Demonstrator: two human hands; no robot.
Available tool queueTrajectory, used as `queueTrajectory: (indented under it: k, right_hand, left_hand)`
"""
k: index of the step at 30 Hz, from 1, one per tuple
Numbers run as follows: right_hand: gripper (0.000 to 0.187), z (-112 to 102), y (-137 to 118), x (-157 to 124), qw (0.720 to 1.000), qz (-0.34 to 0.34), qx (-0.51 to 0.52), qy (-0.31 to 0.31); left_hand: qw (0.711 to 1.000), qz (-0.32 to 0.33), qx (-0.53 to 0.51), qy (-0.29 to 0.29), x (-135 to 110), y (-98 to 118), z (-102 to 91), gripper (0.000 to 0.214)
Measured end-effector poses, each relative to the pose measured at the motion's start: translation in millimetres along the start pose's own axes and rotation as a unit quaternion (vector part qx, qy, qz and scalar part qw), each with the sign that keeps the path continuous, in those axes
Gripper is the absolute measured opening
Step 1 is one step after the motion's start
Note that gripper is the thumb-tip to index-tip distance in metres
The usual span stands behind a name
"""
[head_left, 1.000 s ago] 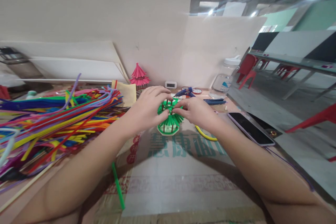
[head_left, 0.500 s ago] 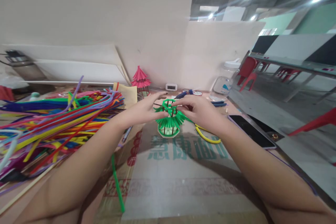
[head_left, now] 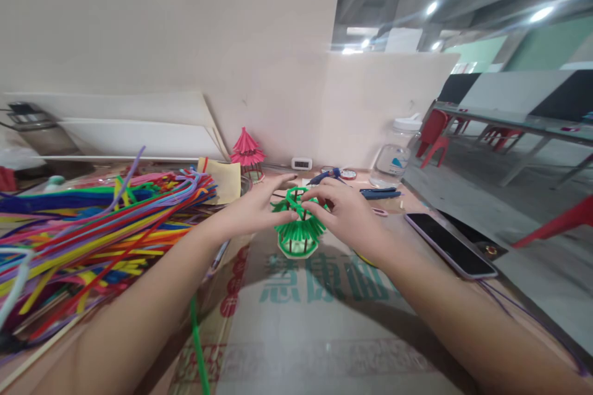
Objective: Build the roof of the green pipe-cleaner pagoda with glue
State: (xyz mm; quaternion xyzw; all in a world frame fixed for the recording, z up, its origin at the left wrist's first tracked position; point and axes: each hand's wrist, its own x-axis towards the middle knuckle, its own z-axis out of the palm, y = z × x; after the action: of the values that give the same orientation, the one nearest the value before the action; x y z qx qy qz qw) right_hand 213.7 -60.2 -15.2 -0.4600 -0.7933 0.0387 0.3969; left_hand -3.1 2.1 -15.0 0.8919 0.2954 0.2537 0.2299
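A small green pipe-cleaner pavilion (head_left: 296, 231) with brown posts stands on flattened cardboard (head_left: 319, 315). My left hand (head_left: 257, 207) pinches its upper ring from the left, with the other fingers stretched out. My right hand (head_left: 340, 213) pinches the same upper part from the right, fingers curled over the roof. Both hands touch the model. A loose green pipe cleaner (head_left: 199, 345) lies on the cardboard near my left forearm.
A big heap of coloured pipe cleaners (head_left: 92, 222) fills the left. A finished pink pavilion (head_left: 248, 151) stands at the back by a yellow sheet (head_left: 227, 176). A phone (head_left: 451, 247), a clear jar (head_left: 393, 154), a glue gun (head_left: 327, 176) and a small clock (head_left: 301, 163) lie right and behind.
The view tipped slightly and the model sits a little lower. My left hand opened from a cupped grip to a fingertip pinch; my right hand moved closer over the top.
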Motion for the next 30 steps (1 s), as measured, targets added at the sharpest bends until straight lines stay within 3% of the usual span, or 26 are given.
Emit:
queueTrajectory:
  k: [4, 10, 20, 26, 30]
  right_hand:
    - [0.014, 3, 3, -1, 1.000, 0.003, 0.008, -0.018]
    - [0.013, -13, 1, 2, 0.999, 0.021, 0.030, -0.021]
    - [0.010, -17, 2, 3, 0.997, 0.028, 0.030, -0.063]
    - [0.009, -13, 4, 2, 0.998, 0.004, 0.002, -0.062]
    - [0.010, -12, 3, 2, 0.997, 0.006, 0.010, -0.072]
  left_hand:
    - [0.999, 0.008, -0.044, -0.006, 2, -5, 4.7, 0.071]
    - [0.999, 0.036, 0.014, 0.013, 4, -3, 9.4, 0.067]
    - [0.997, 0.053, 0.050, 0.009, 4, 18, 12.8, 0.062]
    - [0.999, 0.046, 0.015, -0.002, 2, 18, 3.1, 0.055]
    - [0.997, 0.059, 0.053, 0.005, 1, 16, -8.1, 0.037]
